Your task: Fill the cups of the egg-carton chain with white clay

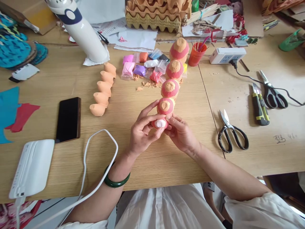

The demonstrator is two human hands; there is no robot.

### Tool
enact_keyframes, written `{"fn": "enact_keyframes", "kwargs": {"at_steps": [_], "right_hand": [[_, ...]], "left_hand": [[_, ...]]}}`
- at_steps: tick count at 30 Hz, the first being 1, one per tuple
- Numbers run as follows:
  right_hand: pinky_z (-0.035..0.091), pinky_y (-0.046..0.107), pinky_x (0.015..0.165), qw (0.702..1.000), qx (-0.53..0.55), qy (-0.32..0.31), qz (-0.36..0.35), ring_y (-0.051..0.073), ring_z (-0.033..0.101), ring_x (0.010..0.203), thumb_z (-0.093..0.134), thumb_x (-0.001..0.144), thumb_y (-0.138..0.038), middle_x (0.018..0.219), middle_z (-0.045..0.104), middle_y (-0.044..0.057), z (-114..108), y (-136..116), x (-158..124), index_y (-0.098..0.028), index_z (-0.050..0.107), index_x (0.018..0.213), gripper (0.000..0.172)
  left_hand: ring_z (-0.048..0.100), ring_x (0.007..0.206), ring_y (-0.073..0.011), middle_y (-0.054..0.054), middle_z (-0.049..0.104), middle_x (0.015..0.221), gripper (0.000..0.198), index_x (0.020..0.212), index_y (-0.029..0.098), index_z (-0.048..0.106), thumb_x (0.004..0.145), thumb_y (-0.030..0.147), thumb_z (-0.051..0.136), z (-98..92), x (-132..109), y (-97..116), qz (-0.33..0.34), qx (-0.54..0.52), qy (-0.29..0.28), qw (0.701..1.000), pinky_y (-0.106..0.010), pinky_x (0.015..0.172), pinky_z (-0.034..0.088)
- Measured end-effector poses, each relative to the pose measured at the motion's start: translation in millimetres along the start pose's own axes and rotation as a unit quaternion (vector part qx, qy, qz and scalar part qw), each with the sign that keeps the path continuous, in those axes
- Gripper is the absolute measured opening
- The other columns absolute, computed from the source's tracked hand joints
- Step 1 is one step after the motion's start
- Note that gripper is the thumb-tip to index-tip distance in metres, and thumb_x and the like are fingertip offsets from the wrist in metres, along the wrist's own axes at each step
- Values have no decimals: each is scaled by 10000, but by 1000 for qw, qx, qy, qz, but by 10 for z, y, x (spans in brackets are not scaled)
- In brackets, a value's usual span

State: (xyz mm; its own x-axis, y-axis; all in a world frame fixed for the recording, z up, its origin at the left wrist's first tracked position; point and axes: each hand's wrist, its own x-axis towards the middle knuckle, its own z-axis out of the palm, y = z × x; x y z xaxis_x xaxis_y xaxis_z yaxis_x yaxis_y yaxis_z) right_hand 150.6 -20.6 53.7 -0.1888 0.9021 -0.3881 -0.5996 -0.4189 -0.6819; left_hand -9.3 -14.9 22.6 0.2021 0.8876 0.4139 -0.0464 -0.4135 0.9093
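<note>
Pinched at its near end, a painted strip of egg-carton cups (170, 88) runs away from both hands: the left hand (143, 132) closes thumb and fingers around the nearest cup, which has a white patch, and the right hand (179, 133) presses its fingertips against that cup's other side. Behind the grip, toward the body, lies the table (152, 168) edge. Open wood stretches left of the grip as far as a plain orange strip (102, 90) and, farther out, a phone (68, 119); a white cable (84, 159) loops near the left forearm. To the right, there is open wood up to a seam, with scissors (229, 126) just beyond it. Ahead of the grip, alongside and partly behind the strip, small clear packets (128, 69) contain pink, purple, red, orange and white material. Ahead and to the right, near the strip's far end, a red cup (195, 59) holds thin sticks and a purple piece. Farthest ahead, egg trays (153, 22) stand stacked.
</note>
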Motion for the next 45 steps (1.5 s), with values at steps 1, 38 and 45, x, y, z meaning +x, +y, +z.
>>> {"fn": "enact_keyframes", "kwargs": {"at_steps": [1,38,45], "right_hand": [[188,246,509,1000,-1,2,-3,82,307,592,983,692,-453,662,444,-62,3,5,-5,-200,618,756,449],[252,174,451,998,22,-4,66,75,317,577,993,642,-368,651,506,-55,-159,-25,176,-178,675,788,398],[237,184,452,998,-5,-11,62,87,326,575,974,672,-402,632,474,-51,-190,-3,178,-189,658,769,394]], "left_hand": [[627,1491,-335,-124,556,1667,266,1225,250,797,978,348,806,7,-2,2,-1,5,4,1000,-364,1021,698],[480,1615,-361,-72,413,1791,442,1422,337,750,1000,209,758,-36,21,8,-24,-95,-54,994,-372,1067,684],[456,1630,-360,-76,480,1752,341,1360,318,793,1030,266,722,-27,36,43,-24,-103,-32,994,-455,1199,599]]}}
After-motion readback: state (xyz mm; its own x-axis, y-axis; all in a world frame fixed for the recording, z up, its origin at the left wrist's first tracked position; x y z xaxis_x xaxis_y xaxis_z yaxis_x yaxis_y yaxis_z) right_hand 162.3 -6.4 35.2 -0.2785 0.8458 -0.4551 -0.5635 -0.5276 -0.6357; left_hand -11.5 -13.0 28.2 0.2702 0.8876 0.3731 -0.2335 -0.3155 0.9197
